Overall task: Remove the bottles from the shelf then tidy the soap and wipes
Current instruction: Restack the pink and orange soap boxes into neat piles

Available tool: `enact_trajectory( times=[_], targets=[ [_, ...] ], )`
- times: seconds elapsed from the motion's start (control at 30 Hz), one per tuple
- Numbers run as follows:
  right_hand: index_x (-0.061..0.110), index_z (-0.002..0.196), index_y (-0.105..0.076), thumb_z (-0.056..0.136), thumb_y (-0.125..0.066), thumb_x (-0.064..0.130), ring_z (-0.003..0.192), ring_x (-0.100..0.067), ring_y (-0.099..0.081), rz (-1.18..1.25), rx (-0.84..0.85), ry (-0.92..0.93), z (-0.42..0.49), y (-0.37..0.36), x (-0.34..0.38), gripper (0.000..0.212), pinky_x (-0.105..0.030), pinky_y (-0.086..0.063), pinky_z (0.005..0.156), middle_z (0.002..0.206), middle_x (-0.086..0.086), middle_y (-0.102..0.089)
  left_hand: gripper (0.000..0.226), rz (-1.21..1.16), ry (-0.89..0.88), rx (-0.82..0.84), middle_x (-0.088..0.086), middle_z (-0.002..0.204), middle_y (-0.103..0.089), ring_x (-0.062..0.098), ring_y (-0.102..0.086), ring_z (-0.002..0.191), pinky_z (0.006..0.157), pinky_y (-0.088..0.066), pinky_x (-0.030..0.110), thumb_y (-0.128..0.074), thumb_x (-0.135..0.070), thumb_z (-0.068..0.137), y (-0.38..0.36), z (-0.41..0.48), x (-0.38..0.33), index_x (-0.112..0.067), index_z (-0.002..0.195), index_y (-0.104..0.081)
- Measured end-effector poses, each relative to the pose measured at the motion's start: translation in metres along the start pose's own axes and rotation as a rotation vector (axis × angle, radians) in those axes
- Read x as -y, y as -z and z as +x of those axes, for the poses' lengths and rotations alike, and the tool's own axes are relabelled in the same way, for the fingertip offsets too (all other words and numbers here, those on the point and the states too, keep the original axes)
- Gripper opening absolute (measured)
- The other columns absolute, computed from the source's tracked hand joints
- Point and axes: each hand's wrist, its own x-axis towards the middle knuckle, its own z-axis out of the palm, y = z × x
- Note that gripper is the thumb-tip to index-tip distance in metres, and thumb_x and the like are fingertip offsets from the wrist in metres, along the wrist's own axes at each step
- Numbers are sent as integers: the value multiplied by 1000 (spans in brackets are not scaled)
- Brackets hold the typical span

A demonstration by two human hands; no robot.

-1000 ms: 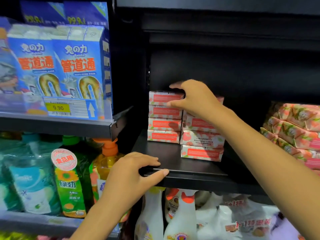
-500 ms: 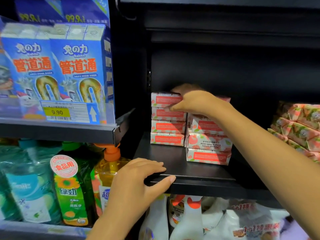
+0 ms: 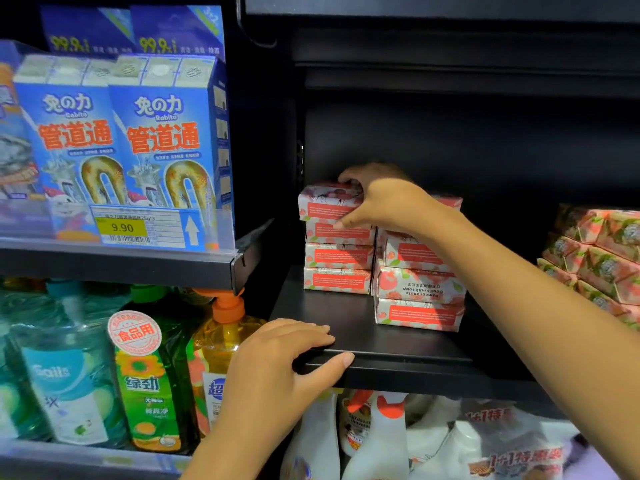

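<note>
Two stacks of pink-and-white soap boxes stand on a black shelf (image 3: 398, 344). My right hand (image 3: 388, 202) grips the top soap box (image 3: 325, 202) of the left stack, fingers over its back edge and thumb on its front; the box sits slightly askew and lifted on the stack (image 3: 337, 258). The right stack (image 3: 417, 285) is partly hidden by my wrist. My left hand (image 3: 277, 368) rests on the shelf's front edge, fingers flat on top and thumb against the lip. Pink wipe packs (image 3: 599, 258) are piled at the right.
Blue drain-cleaner boxes (image 3: 121, 133) stand on the upper left shelf with a 9.90 price tag (image 3: 121, 227). Below them stand dish-soap bottles (image 3: 149, 379) and an orange pump bottle (image 3: 221, 341). White spray bottles (image 3: 377, 441) and bagged goods fill the shelf underneath.
My right hand has closed around the top soap box of the left stack, and the box has shifted left and tilted. My left hand stays on the shelf edge.
</note>
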Motion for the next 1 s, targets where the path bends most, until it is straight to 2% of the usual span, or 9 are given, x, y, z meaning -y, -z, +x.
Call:
enact_trajectory(
  times=[0.17,0.3,0.43,0.53,0.6,0.7,0.83,0.9,1.0],
  targets=[
    [12,140,-40,74,-77,36,111,-21,-52,-19,-86,178,-11,-5,-3,79,-28,-46,93,126,-6,-52,52,2,40,3,-27,93,-68,-22,-51,93,72,-35,-4,-48,-73,65,0,1,0,-37,91,-75],
    [8,135,-46,72,-77,37,111,-19,-53,29,-167,279,-26,0,-8,76,-21,-43,89,124,-7,-55,54,-10,79,67,-31,94,-65,-17,-53,96,79,-37,0,-50,-75,61,3,4,0,-38,92,-74],
    [6,133,-49,69,-81,30,117,-24,-44,30,-371,338,-56,12,-21,75,-22,-36,95,126,-14,-49,26,-50,94,74,-31,90,-64,-14,-56,94,81,-43,4,-73,-49,68,8,16,-8,-38,92,-73],
    [3,128,-53,67,-77,38,112,-21,-45,73,-513,348,-80,21,-37,74,-19,-34,94,120,-13,-50,27,-92,40,-6,-41,91,-58,-17,-54,97,84,-45,7,-76,-42,73,8,34,-18,-44,99,-68],
    [3,127,-53,69,-72,46,111,-19,-47,78,-576,314,-96,24,-50,74,-23,-38,94,119,-12,-51,43,-101,-18,-89,-30,106,-60,-7,-55,105,91,-46,18,-76,-37,74,6,52,-21,-33,115,-65],
    [1,126,-54,73,-65,50,111,-15,-45,61,-666,243,-120,25,-67,73,-17,-36,94,119,-13,-52,57,-23,-66,-154,-3,127,-57,13,-51,120,102,-41,31,-76,-26,78,-2,88,-20,-17,130,-55],
    [-1,124,-54,71,-73,38,111,-11,-42,99,-736,134,-145,22,-86,69,-7,-33,94,119,-16,-52,79,177,-13,-66,3,149,-38,20,-29,138,113,-27,32,-73,-42,77,-13,133,-14,-16,143,-39],
    [-2,123,-55,70,-72,35,111,-9,-41,109,-747,106,-155,20,-92,67,-7,-32,94,118,-17,-52,81,248,17,28,3,148,-40,22,-31,138,113,-27,34,-72,-47,76,-18,144,-6,-18,144,-38],
    [-3,122,-56,68,-73,34,110,-8,-42,116,-758,81,-165,16,-99,68,-5,-33,93,118,-17,-52,70,261,24,69,3,126,-61,25,-52,119,102,-43,41,-73,-49,74,-23,143,5,-20,134,-51]
  ],
)
